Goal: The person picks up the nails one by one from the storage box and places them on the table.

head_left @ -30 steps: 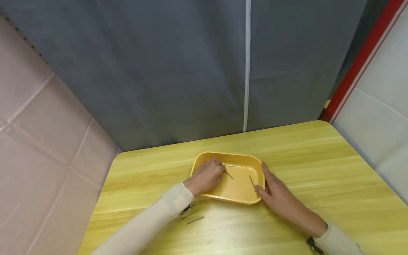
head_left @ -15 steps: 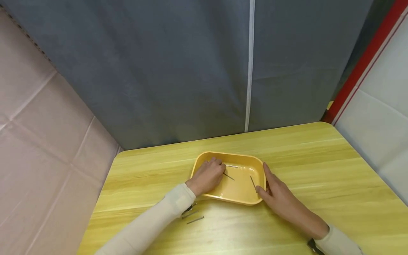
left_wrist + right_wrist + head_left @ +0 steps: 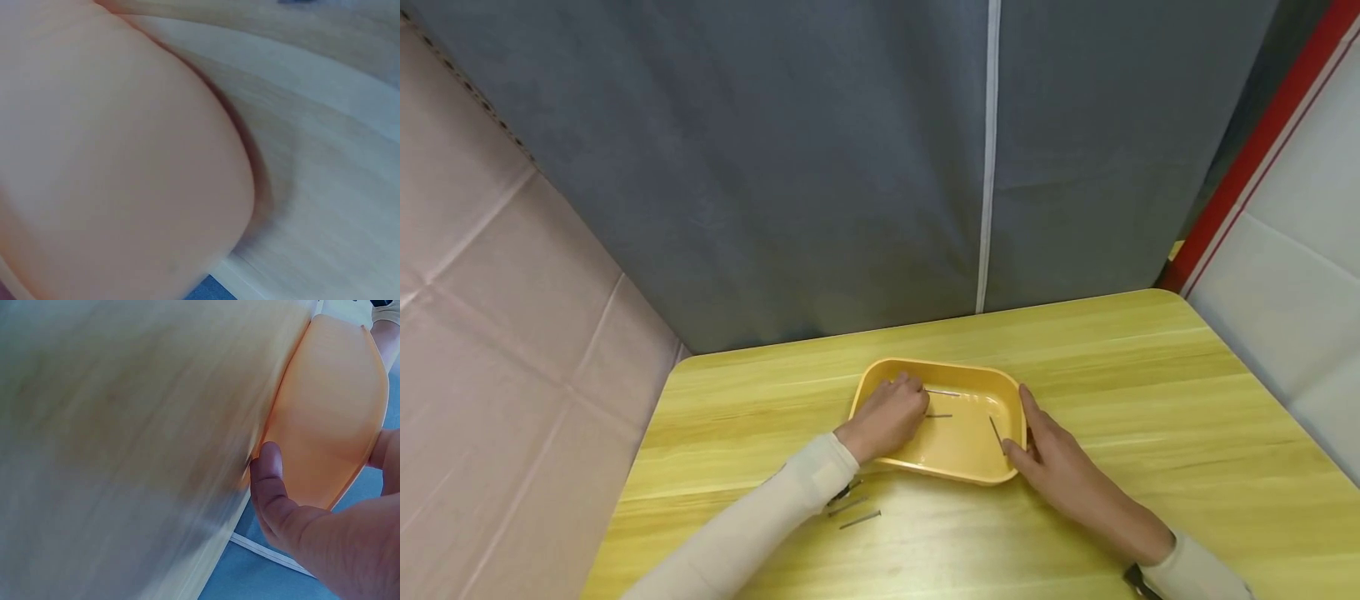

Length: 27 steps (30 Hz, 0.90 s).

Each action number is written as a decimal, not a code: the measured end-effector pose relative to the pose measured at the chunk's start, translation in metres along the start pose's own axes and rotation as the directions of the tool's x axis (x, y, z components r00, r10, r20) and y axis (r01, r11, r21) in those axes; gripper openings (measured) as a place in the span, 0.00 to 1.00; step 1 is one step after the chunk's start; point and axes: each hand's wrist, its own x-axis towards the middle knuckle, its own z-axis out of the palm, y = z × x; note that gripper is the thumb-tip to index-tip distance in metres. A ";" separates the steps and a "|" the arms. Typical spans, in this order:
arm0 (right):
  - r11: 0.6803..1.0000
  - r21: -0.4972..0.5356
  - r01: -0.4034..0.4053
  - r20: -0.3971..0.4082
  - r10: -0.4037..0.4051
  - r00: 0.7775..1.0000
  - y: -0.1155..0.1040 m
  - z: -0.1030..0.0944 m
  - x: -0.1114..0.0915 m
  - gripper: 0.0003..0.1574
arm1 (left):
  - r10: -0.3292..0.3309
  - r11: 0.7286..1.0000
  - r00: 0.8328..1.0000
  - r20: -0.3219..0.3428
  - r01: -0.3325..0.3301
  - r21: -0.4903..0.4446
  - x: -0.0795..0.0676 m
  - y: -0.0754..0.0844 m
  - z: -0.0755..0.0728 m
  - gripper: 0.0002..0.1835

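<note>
A yellow rectangular tray [image 3: 958, 442] sits on the wood-grain table. My left hand [image 3: 883, 417] reaches into its left part with fingers curled, pinching a nail [image 3: 939, 416] that sticks out to the right. A second nail [image 3: 946, 392] lies by the tray's back wall, and another nail [image 3: 997, 435] lies slanted near the right end. My right hand [image 3: 1048, 454] grips that right end, thumb over the rim. The right wrist view shows its fingers [image 3: 270, 469] against the tray's outer wall [image 3: 331, 406]. Only the blurred heel of the left hand [image 3: 125, 156] shows in the left wrist view.
Several nails [image 3: 860, 520] lie on the table [image 3: 737, 400] in front of the tray, one partly hidden by the left wrist strap [image 3: 841, 493]. A grey curtain [image 3: 812, 183] hangs behind the table, with a pinkish panel [image 3: 512, 400] at left and a white one [image 3: 1292, 275] at right.
The nail in my left fingers has swung from slanting down-right to nearly level. The right hand and the tray stay in place.
</note>
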 end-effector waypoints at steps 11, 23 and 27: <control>1.000 -0.007 -0.008 0.007 0.008 1.000 0.001 0.002 0.000 0.54 | 0.016 1.000 1.000 -0.012 -0.016 0.010 -0.009 -0.001 -0.008 0.07; 1.000 -0.012 0.004 -0.004 -0.004 1.000 0.002 0.002 0.001 0.53 | 0.041 0.999 0.997 -0.071 -0.039 0.023 -0.019 -0.001 -0.017 0.06; 1.000 -0.015 0.017 -0.018 -0.017 1.000 0.001 0.001 0.002 0.53 | 0.050 0.998 0.994 -0.092 -0.048 0.027 -0.020 0.000 -0.021 0.06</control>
